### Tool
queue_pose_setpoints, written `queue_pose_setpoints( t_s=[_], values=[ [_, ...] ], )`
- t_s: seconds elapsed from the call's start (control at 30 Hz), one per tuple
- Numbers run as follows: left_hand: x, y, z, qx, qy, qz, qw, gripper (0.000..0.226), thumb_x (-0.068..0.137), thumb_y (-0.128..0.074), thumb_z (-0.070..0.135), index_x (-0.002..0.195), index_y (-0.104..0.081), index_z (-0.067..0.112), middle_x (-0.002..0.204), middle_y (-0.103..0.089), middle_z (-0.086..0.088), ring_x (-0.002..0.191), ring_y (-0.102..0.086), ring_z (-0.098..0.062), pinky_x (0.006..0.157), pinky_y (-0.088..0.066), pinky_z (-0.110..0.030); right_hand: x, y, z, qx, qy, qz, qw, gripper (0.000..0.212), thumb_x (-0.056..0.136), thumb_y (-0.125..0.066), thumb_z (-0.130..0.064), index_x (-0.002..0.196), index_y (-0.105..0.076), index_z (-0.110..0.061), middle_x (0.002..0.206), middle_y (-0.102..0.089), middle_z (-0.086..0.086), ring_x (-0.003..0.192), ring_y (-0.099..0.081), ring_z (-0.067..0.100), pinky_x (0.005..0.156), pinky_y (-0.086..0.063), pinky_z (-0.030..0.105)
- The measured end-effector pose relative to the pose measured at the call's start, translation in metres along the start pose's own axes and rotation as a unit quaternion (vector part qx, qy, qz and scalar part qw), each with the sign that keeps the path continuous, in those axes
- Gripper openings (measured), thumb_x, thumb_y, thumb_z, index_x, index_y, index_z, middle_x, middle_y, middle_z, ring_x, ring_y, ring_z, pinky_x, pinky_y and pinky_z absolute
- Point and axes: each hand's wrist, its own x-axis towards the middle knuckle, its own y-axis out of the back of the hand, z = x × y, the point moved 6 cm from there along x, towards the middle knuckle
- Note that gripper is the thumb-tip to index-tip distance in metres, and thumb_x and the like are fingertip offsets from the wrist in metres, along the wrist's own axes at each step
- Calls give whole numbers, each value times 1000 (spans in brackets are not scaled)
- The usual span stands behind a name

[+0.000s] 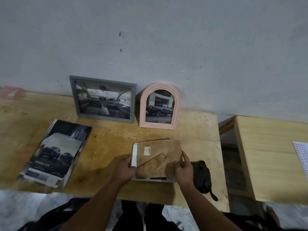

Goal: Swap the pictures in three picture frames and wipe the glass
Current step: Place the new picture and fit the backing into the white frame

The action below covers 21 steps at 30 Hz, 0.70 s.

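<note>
a white picture frame (135, 155) lies face down near the front edge of the wooden surface (108, 142), its brown backing board (158, 152) askew on top. the left hand (124, 170) pinches the frame's left rim in its grip; the right hand (183, 169) pinches the board's right edge. the board looks light and stiff, best lifted by its edges; the glass beneath, likely fragile, is hidden, as is any picture inside.

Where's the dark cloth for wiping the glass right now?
In the head view, the dark cloth lies on the wooden table, near its front right corner, just right of the right hand and the face-down frame.
</note>
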Motion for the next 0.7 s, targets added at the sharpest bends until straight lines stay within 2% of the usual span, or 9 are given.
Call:
queue_pose_setpoints(
  t_s=[0.13, 0.2, 0.27, 0.37, 0.47, 0.53, 0.57, 0.63, 0.7],
  values=[
    [-24, 11, 29, -3, 6, 6, 1000, 70, 72, -52, 34, 142, -59, 37, 127, -62, -5, 119, -61, -23, 98, -51, -35, -5, -8, 3, -91, 32, -45, 994, 63, 98, -63, -14, 155, -42, -30, 130, -63, -5, 120, -61, 16, 100, -54, 34],
    [-27, 12, 33, -2, 5, 4, 1000, 70, 75, -55, 29, 145, -57, 32, 130, -61, -9, 124, -59, -27, 100, -50, -36, -5, -9, 8, -206, 45, -57, 976, 70, 97, -63, -23, 159, -31, -34, 129, -57, 2, 110, -65, 23, 90, -55, 33],
    [-27, 14, 31, -6, 15, 0, 1000, 78, 70, -52, 34, 148, -55, 32, 134, -58, -10, 124, -60, -27, 103, -50, -37, -4, -9, 13, -304, 33, -62, 950, 75, 99, -61, -30, 162, -21, -32, 126, -51, 11, 97, -66, 27, 80, -52, 32],
    [-26, 12, 30, -2, 20, -9, 1000, 80, 66, -50, 36, 146, -56, 32, 135, -58, -10, 125, -59, -25, 105, -48, -35, -4, -11, 14, -348, 24, -68, 935, 77, 101, -58, -32, 164, -13, -28, 128, -49, 13, 85, -63, 24, 77, -51, 32],
    [-28, 14, 33, 2, 20, -6, 1000, 83, 66, -51, 36, 148, -55, 28, 138, -55, -13, 127, -58, -27, 106, -46, -33, -3, -11, 15, -372, 19, -69, 926, 77, 102, -56, -32, 165, -11, -27, 134, -46, 14, 65, -52, 13, 69, -49, 30],
    [-31, 15, 38, 6, 19, -10, 1000, 80, 70, -53, 34, 150, -53, 25, 141, -52, -15, 128, -57, -29, 105, -46, -34, -2, -12, 18, -387, 6, -76, 919, 78, 102, -57, -32, 165, -11, -27, 140, -41, 15, 61, -51, 12, 67, -45, 29],
    [-33, 16, 41, 7, 21, -11, 1000, 75, 76, -57, 31, 150, -52, 23, 142, -50, -16, 129, -57, -31, 105, -45, -34, -3, -12, 19, -396, 1, -79, 915, 79, 101, -58, -33, 164, -11, -27, 143, -39, 15, 66, -55, 14, 69, -47, 30],
    [-33, 16, 42, 14, 19, -11, 1000, 70, 81, -59, 28, 150, -52, 23, 142, -50, -14, 128, -57, -31, 104, -46, -34, -4, -11, 18, -426, 0, -68, 902, 78, 99, -59, -39, 163, -15, -29, 143, -36, 15, 98, -62, 27, 83, -54, 36],
    [-32, 18, 41, 15, 9, -5, 1000, 77, 73, -52, 34, 149, -55, 25, 139, -56, -12, 126, -58, -27, 103, -48, -34, -6, -11, 15, -463, 2, -59, 885, 75, 98, -59, -44, 160, -20, -30, 142, -36, 15, 129, -47, 36, 93, -53, 45]
  ],
)
